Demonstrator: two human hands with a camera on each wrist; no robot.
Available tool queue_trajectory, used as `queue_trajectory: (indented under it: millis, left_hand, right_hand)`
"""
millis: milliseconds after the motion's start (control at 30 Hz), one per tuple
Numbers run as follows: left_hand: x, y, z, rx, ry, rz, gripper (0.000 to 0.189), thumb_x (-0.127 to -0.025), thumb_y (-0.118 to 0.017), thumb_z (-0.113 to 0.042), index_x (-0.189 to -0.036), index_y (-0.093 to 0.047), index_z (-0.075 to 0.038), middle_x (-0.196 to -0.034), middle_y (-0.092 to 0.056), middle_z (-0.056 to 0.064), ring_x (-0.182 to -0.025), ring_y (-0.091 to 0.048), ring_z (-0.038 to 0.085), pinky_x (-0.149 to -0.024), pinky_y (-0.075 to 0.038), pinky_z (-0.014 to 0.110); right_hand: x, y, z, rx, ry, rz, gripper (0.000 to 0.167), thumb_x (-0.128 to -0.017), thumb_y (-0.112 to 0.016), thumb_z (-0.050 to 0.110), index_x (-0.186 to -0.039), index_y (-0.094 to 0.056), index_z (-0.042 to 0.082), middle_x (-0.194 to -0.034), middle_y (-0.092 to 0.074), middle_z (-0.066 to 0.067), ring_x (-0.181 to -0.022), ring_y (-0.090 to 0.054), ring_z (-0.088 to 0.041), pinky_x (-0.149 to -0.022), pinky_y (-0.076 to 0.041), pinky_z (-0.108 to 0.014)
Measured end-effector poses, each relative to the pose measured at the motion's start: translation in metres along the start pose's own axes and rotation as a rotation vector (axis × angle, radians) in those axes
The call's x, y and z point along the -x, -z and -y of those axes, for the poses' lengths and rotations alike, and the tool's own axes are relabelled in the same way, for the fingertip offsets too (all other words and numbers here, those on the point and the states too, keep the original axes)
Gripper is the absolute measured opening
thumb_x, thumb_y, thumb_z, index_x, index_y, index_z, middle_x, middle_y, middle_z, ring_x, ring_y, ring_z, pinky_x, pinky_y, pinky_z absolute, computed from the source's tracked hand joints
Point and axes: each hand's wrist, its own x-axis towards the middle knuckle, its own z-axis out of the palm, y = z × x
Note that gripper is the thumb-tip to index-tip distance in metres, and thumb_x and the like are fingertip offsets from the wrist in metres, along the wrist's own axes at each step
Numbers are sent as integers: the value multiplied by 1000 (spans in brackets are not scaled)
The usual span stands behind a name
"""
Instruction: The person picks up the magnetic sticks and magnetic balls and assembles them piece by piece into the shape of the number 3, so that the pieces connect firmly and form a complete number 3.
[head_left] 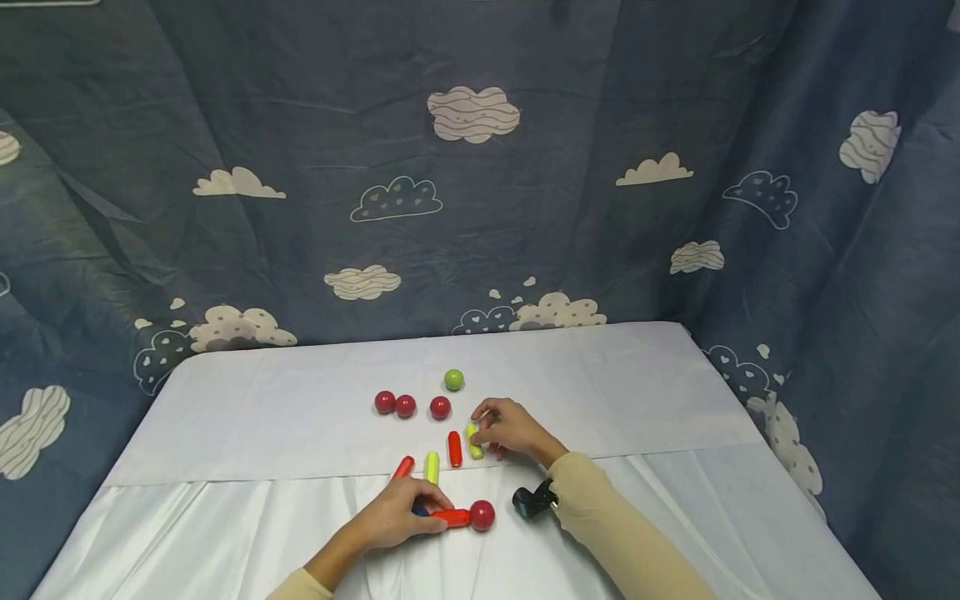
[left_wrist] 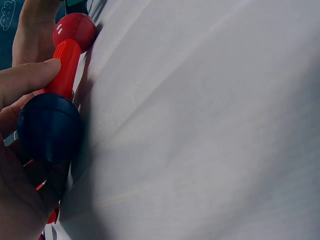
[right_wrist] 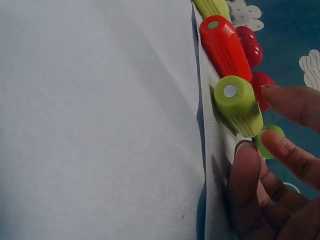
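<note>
My left hand (head_left: 401, 510) grips a red rod (left_wrist: 65, 67), thumb laid along it. A dark blue ball (left_wrist: 50, 127) sits at the rod's near end, within the hand's curl, and a red ball (left_wrist: 75, 32) at its other end. On the cloth, my right hand (head_left: 513, 429) reaches over a yellow-green rod (right_wrist: 240, 105) with a pale disc in its end. Thumb and fingers are spread around that rod, and a firm hold on it does not show. Left of it lies another red rod (head_left: 454, 449).
Beyond the hands are several red balls, one being a lone red ball (head_left: 440, 407), and a green ball (head_left: 453, 380). Another yellow-green rod (head_left: 432, 467) and a red rod (head_left: 403, 467) lie behind the left hand. White cloth (head_left: 637, 383) covers the table, before a cloud-print curtain (head_left: 525, 208).
</note>
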Motion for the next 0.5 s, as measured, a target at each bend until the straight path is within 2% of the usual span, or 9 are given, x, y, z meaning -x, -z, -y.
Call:
queue_trajectory:
  millis: [367, 500]
  left_hand:
    - [-1, 1, 0, -2, 4, 10, 11, -82, -76, -19, -93, -74, -17, -84, -63, -12, -79, -53, 4, -75, -43, 24]
    - [-1, 1, 1, -4, 14, 12, 11, -83, -76, -19, -93, -74, -18, -85, -64, -13, -80, -53, 4, -76, -42, 25]
  right_hand:
    - [-6, -6, 11, 189, -21, -8, 31, -75, -82, 22, -97, -64, 11, -77, -55, -3, -54, -46, -12, -47, -39, -22]
    - [-8, -9, 13, 226, -32, -18, 30, -74, -83, 22, -94, -64, 12, -75, -54, -2, -54, -46, -12, -47, -38, -22]
